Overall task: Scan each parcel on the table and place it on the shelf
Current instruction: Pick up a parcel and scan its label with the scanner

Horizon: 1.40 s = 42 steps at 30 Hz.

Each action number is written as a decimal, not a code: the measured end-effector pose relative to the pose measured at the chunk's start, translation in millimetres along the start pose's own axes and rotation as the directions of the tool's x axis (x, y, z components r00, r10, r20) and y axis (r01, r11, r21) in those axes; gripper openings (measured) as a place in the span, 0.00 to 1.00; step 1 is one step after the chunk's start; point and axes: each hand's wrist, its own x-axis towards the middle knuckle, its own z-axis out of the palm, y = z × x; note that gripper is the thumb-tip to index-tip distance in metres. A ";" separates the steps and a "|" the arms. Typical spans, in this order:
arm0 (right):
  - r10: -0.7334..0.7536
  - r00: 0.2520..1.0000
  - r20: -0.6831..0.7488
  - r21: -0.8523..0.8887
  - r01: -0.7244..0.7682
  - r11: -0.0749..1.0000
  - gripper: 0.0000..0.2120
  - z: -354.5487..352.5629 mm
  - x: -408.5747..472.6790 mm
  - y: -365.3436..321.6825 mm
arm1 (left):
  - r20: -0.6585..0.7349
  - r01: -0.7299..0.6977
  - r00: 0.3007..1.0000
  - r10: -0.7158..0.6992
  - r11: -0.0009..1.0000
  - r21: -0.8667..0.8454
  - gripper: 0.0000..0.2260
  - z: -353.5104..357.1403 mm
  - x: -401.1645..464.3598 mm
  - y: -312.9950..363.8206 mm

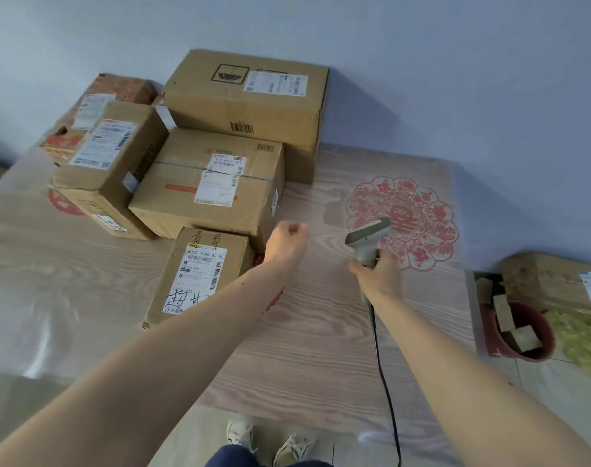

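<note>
Several cardboard parcels crowd the left and back of the wooden table (321,332). Nearest me lies a small parcel (193,274) with a white label and black handwriting. Behind it sits a medium parcel (210,187), with a large parcel (250,99) against the wall and another parcel (108,163) to the left. My left hand (285,242) hovers just right of the small parcel, fingers curled, holding nothing. My right hand (376,274) grips the handle of a grey barcode scanner (368,237), whose head points up and away over the table.
The scanner's black cable (385,372) trails toward me across the table. A red paper-cut decoration (419,203) lies on the table's right part. Off the right edge stand a red pot (520,335) with cardboard scraps, a plant and another box (553,281). The blue wall is behind.
</note>
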 end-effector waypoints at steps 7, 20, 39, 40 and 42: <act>-0.148 0.983 0.107 0.146 0.132 0.980 0.10 32.6 -50.6 -78.3 | -0.122 -0.102 0.987 0.101 0.995 -0.006 0.16 -81.1 -26.6 0.0; -0.056 0.996 0.062 0.150 0.046 0.988 0.19 142.7 -156.6 -109.3 | -0.145 -0.016 0.989 0.029 0.996 0.087 0.26 -221.2 -28.4 -87.9; 0.109 0.993 -0.035 0.226 -0.098 0.969 0.08 158.5 -207.2 -100.8 | 0.179 0.050 0.981 -0.071 0.991 0.123 0.23 -229.9 -42.2 -153.3; 0.094 0.994 -0.047 0.215 -0.082 0.973 0.08 158.1 -208.1 -102.0 | 0.175 0.056 0.981 -0.077 0.991 0.123 0.23 -229.9 -43.4 -152.7; 0.073 0.996 -0.042 0.188 -0.064 0.980 0.07 157.7 -211.1 -105.9 | 0.194 0.066 0.977 -0.086 0.992 0.109 0.23 -229.9 -44.6 -153.8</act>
